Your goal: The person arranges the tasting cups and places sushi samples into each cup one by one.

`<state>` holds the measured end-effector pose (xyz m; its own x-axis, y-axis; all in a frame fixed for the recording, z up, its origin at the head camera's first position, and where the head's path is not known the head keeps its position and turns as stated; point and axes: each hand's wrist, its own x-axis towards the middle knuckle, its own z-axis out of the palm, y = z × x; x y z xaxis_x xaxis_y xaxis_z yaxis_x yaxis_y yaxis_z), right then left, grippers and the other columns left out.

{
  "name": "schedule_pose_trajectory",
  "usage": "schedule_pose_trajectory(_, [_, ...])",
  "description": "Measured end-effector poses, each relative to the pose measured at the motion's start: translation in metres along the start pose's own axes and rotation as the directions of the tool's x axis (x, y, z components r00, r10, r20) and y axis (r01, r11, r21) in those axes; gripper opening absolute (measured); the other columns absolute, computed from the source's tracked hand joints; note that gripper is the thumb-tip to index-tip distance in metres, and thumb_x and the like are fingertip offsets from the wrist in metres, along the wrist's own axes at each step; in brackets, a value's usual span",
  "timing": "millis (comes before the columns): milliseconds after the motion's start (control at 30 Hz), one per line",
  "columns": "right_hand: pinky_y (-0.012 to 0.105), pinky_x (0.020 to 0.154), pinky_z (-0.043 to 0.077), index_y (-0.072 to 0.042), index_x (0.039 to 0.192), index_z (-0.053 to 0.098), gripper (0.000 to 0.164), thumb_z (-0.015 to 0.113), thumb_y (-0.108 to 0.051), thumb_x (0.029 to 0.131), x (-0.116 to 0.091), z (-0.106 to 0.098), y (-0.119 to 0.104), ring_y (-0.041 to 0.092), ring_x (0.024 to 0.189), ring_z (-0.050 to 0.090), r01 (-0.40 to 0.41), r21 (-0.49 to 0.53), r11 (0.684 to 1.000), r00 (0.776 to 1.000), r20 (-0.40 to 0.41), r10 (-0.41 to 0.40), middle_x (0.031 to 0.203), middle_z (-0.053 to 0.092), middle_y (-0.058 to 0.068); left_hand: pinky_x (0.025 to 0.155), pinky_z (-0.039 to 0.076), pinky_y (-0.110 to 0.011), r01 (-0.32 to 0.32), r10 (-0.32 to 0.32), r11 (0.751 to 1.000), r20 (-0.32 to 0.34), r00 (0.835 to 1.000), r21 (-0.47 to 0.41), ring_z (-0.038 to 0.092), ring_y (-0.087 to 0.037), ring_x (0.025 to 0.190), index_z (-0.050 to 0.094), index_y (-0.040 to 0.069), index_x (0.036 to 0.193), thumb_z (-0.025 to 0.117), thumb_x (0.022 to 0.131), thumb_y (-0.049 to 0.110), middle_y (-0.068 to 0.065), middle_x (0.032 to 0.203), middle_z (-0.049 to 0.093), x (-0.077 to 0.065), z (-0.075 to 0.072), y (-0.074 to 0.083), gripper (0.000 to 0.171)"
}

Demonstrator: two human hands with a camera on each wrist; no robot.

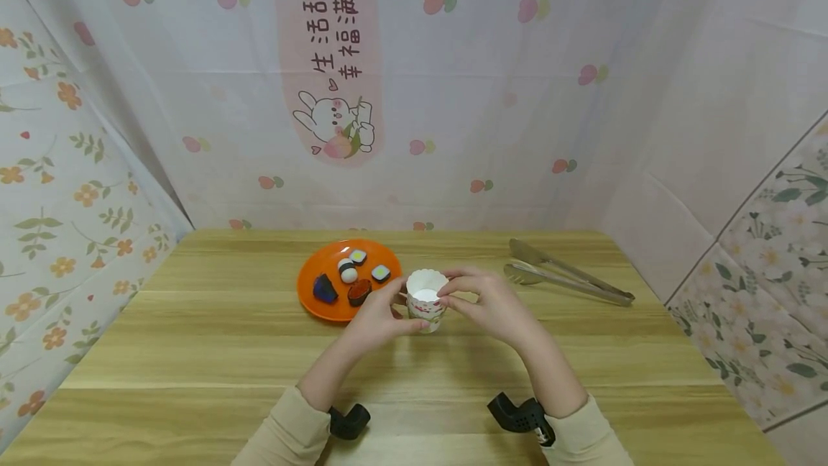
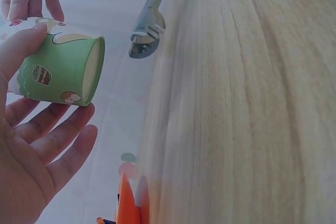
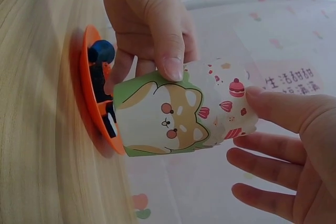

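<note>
A paper baking cup [image 1: 425, 315] with a scalloped rim is held upright above the table between both hands. Its print shows a cartoon dog on green, with small red sweets on white nearer the rim, best seen in the right wrist view. My left hand [image 1: 374, 321] grips the lower body, thumb on the near side and fingers round the far side. At the rim, my right hand [image 1: 494, 302] pinches the cup's edge with thumb and fingertips. The left wrist view shows the cup's green base end [image 2: 63, 72] clear of the tabletop.
An orange plate [image 1: 310, 275] holds several sushi-like pieces, just left of the cup. Metal tongs [image 1: 576, 279] lie at the right on the wooden table [image 1: 213, 351]. Patterned curtains [image 1: 504, 113] hang behind and at both sides.
</note>
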<state>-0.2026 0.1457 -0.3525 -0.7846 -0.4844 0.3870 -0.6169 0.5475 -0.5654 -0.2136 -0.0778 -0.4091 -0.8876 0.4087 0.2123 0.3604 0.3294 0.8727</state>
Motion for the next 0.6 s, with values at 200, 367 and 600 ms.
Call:
schedule_pose_trajectory(200, [0.039, 0.078, 0.054, -0.016, 0.092, 0.076, 0.008, 0.074, -0.016, 0.085, -0.0001, -0.0006, -0.0006, 0.026, 0.109, 0.06, 0.02, -0.009, 1.0, 1.0, -0.023, -0.02, 0.118, 0.064, 0.006, 0.075, 0.054, -0.03, 0.015, -0.015, 1.0, 0.0, 1.0, 0.002, 0.059, -0.022, 0.098, 0.05, 0.007, 0.134, 0.081, 0.078, 0.029, -0.003, 0.114, 0.058, 0.0002, 0.0003, -0.0017, 0.068])
schedule_pose_trajectory(367, [0.041, 0.08, 0.054, -0.016, 0.092, 0.076, 0.008, 0.074, -0.014, 0.084, 0.0002, -0.0031, -0.0023, 0.028, 0.109, 0.06, 0.026, 0.003, 1.0, 0.999, -0.043, -0.025, 0.119, 0.064, 0.006, 0.076, 0.053, -0.033, 0.021, -0.021, 1.0, 0.004, 1.0, 0.004, 0.059, -0.023, 0.1, 0.052, 0.007, 0.131, 0.081, 0.078, 0.028, -0.005, 0.118, 0.059, 0.0009, 0.0005, -0.0051, 0.064])
schedule_pose_trajectory(600, [0.043, 0.081, 0.054, -0.013, 0.091, 0.076, 0.009, 0.076, -0.01, 0.082, 0.0028, -0.0053, 0.0023, 0.03, 0.107, 0.061, 0.082, -0.029, 0.996, 0.991, -0.104, -0.084, 0.116, 0.065, 0.009, 0.077, 0.052, -0.033, 0.022, -0.022, 1.0, 0.004, 1.0, -0.004, 0.058, -0.021, 0.1, 0.05, 0.009, 0.134, 0.082, 0.078, 0.027, -0.002, 0.123, 0.058, 0.001, -0.0004, -0.0038, 0.068])
